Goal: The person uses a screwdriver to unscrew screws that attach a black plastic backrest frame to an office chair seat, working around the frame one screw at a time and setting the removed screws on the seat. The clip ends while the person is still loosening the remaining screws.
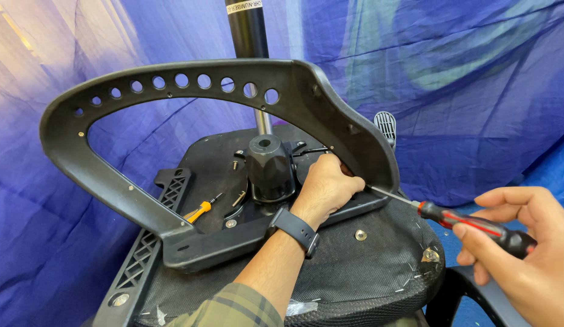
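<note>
An upturned office chair seat (354,272) lies below me, its black fabric underside facing up. A black plastic armrest frame (173,85) with a row of round holes arches over it. My left hand (324,188), with a dark watch on the wrist, rests closed against the inner side of the frame near its right foot. My right hand (524,254) grips a red-and-black screwdriver (470,221). Its metal tip points left and meets the frame right beside my left fingers. A black tilt mechanism hub (268,166) stands in the middle of the seat plate.
A small orange-handled screwdriver (200,211) and loose screws (238,198) lie on the seat plate. A black gas cylinder post (247,27) rises behind. A second black armrest (142,254) lies along the left. Blue cloth (476,91) hangs all around.
</note>
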